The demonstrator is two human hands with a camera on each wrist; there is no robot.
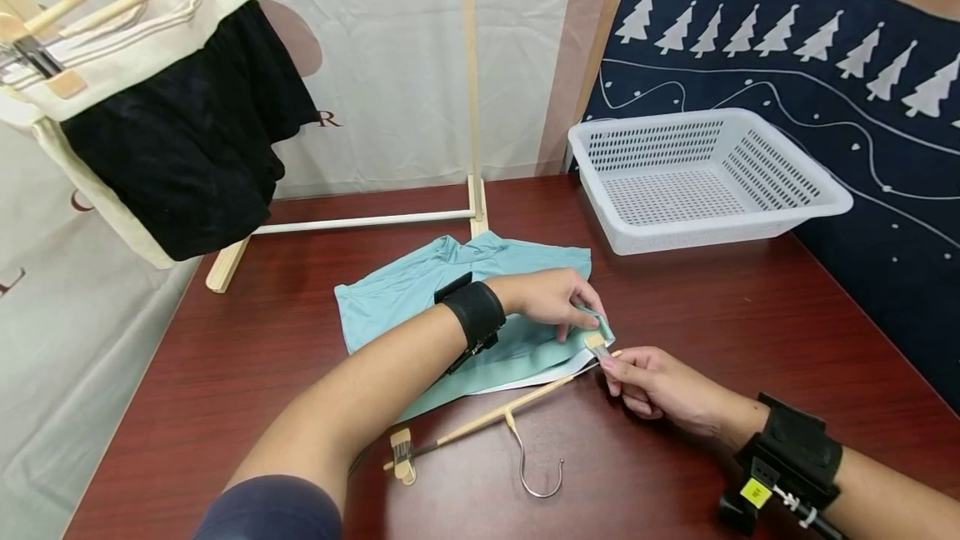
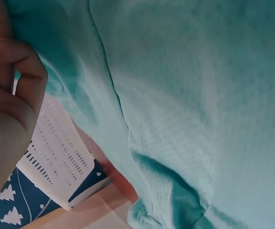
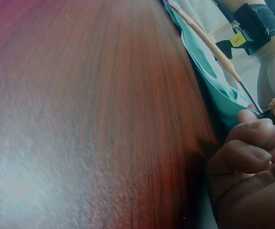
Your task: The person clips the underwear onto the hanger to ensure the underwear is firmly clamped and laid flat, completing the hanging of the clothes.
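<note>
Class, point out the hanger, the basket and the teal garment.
hanger [image 1: 498, 415], head view, on its wooden bar.
basket [image 1: 813, 208], head view, on its right rim.
teal garment [image 1: 397, 294], head view, on its left half.

One teal garment [image 1: 465, 290] mid-desk — one clip hanger [image 1: 495, 417] at near edge, two clips. One white basket [image 1: 705, 182], far right corner. One rack [image 1: 472, 107] — two hung garments. Two hands.

The surface [image 1: 750, 315] is reddish wood grain with a soft sheen. The teal shorts [image 1: 420, 290] are thin matt knit cloth. The hanger [image 1: 495, 417] is pale bare wood with a shiny metal hook [image 1: 536, 473], and the basket [image 1: 705, 177] is white perforated plastic.
</note>
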